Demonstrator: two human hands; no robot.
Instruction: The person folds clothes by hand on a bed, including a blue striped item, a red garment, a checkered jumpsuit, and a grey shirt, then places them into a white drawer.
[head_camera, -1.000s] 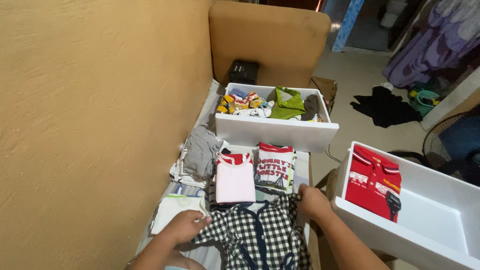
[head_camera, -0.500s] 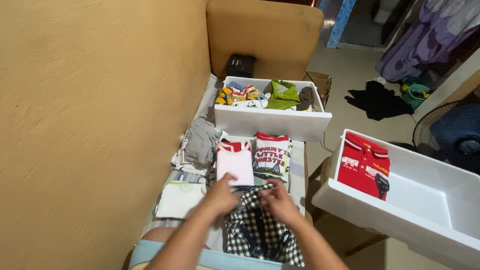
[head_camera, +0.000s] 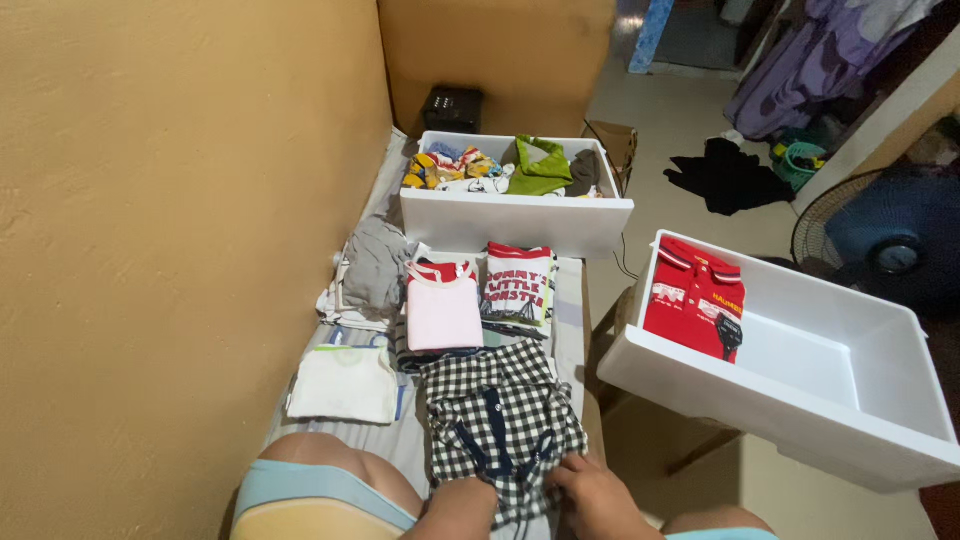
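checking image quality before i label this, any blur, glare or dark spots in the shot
Head view: warm, even indoor light, no strong glare; the checked shirt and both hands, left hand and right hand, look fairly sharp; the far right around the fan falls into shadow; wide-angle lens bends the edges slightly.

Black-and-white checked shirt with dark navy placket; lies flat, sleeves folded in; just below the pink top.

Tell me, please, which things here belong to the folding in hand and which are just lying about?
In hand: checked shirt, left hand, right hand.

Lying about: pink top, printed tee, red polo shirt, black garment on the floor, fan.
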